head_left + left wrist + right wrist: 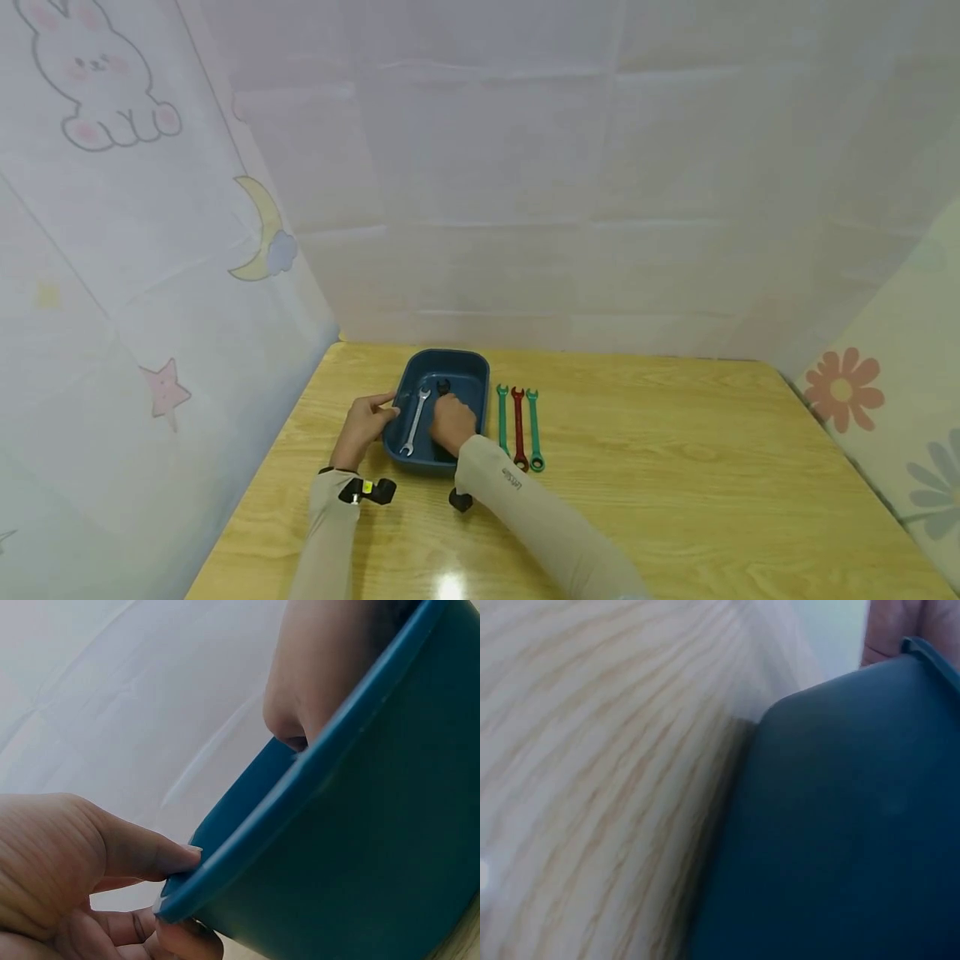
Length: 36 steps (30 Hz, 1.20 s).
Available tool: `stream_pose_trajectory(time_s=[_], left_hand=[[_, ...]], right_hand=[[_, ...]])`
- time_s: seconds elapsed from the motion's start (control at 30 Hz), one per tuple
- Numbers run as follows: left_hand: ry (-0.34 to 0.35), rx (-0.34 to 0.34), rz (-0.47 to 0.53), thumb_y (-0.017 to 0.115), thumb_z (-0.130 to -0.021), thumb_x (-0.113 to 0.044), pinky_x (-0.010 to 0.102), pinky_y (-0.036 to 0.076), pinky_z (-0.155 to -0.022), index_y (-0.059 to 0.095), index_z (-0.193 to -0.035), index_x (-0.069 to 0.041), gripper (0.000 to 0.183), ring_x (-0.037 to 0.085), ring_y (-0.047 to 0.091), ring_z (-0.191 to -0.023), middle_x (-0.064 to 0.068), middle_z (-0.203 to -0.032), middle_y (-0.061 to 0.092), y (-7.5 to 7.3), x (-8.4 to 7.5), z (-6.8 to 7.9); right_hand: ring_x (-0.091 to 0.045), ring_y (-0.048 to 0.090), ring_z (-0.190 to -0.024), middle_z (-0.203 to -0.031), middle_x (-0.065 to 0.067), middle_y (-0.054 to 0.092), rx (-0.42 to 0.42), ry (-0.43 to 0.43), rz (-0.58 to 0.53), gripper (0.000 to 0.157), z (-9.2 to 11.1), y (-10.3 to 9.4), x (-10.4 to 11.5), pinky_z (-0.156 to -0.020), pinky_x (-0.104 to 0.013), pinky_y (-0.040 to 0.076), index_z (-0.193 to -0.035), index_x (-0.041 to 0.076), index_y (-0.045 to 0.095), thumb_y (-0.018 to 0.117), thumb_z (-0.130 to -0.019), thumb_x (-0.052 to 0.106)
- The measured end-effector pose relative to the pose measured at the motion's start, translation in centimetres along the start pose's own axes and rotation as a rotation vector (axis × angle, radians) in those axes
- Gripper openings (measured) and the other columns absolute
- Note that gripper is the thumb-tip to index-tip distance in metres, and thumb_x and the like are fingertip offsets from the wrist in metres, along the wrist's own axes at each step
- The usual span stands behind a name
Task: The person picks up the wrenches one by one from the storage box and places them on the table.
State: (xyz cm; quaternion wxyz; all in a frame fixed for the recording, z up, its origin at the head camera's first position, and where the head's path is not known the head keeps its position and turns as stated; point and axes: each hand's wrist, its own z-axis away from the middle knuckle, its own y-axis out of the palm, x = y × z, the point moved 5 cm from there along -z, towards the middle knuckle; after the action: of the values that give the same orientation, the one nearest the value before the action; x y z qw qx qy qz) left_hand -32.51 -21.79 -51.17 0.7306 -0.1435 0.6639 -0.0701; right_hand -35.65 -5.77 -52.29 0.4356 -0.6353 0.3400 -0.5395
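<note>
A blue plastic bin (pixel 437 465) stands on the table, and my left hand (pixel 365 425) pinches its left rim. In the left wrist view the thumb (pixel 161 855) lies inside the rim, with fingers below the outer edge. My right hand (pixel 453 423) reaches down into the bin, its fingers curled over a black wrench (pixel 443 385). Only the open-ended head of that wrench shows above the knuckles; the rest is hidden. Left of it, a silver double open-end wrench (pixel 416 423) lies on the bin floor.
Right of the bin, a green wrench (pixel 503 417), a red wrench (pixel 519 425) and another green wrench (pixel 534 425) lie side by side on the wooden table (pixel 675 467). Printed cloth walls (pixel 480 208) enclose the table at the back and both sides.
</note>
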Motion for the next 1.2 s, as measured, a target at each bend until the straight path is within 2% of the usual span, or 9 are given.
stream_pose_trajectory(time_s=[0.27, 0.53, 0.8, 1.03, 1.2], left_hand=[[-0.005, -0.003, -0.004, 0.062, -0.095, -0.001, 0.026, 0.047, -0.051, 0.058, -0.137, 0.003, 0.043, 0.017, 0.054, -0.059, 0.012, -0.075, 0.056, -0.1, -0.1, 0.1], [-0.014, -0.007, -0.015, 0.061, -0.095, -0.001, 0.024, 0.046, -0.049, 0.059, -0.137, 0.003, 0.042, 0.016, 0.054, -0.058, 0.013, -0.076, 0.056, -0.1, 0.2, 0.3], [-0.004, -0.006, -0.021, 0.062, -0.094, -0.002, 0.026, 0.048, -0.052, 0.058, -0.137, 0.003, 0.043, 0.020, 0.056, -0.062, 0.015, -0.077, 0.056, 0.0, 0.0, 0.2], [-0.021, -0.007, -0.038, 0.062, -0.095, -0.003, 0.026, 0.047, -0.052, 0.059, -0.137, 0.001, 0.043, 0.020, 0.055, -0.062, 0.013, -0.077, 0.055, 0.0, 0.1, 0.2], [-0.018, -0.023, -0.063, 0.063, -0.094, -0.003, 0.028, 0.050, -0.055, 0.059, -0.137, 0.001, 0.043, 0.022, 0.059, -0.065, 0.016, -0.081, 0.058, -0.1, -0.2, 0.1]], right_hand=[[-0.033, 0.066, -0.075, -0.087, -0.015, 0.063, 0.054, 0.062, -0.089, 0.024, -0.3, 0.3, -0.7, -0.063, -0.047, 0.055, -0.101, -0.004, 0.066, 0.074, -0.088, 0.015], [-0.024, 0.058, -0.068, -0.080, -0.009, 0.059, 0.076, 0.036, -0.143, 0.014, -0.1, 0.4, -0.9, -0.059, -0.041, 0.050, -0.084, 0.002, 0.066, 0.075, -0.085, 0.013], [-0.022, 0.052, -0.065, -0.079, -0.008, 0.056, 0.104, 0.024, -0.231, 0.008, -0.2, 0.2, -1.1, -0.056, -0.037, 0.044, -0.084, 0.001, 0.066, 0.071, -0.086, 0.006], [-0.019, 0.050, -0.057, -0.069, -0.006, 0.055, 0.132, -0.009, -0.281, 0.015, 0.1, -0.2, -0.9, -0.050, -0.031, 0.040, -0.073, 0.005, 0.062, 0.068, -0.087, 0.002], [-0.018, 0.053, -0.050, -0.064, -0.007, 0.055, 0.116, -0.032, -0.332, 0.018, -0.1, -1.2, -0.7, -0.045, -0.029, 0.041, -0.071, 0.005, 0.060, 0.065, -0.086, -0.002]])
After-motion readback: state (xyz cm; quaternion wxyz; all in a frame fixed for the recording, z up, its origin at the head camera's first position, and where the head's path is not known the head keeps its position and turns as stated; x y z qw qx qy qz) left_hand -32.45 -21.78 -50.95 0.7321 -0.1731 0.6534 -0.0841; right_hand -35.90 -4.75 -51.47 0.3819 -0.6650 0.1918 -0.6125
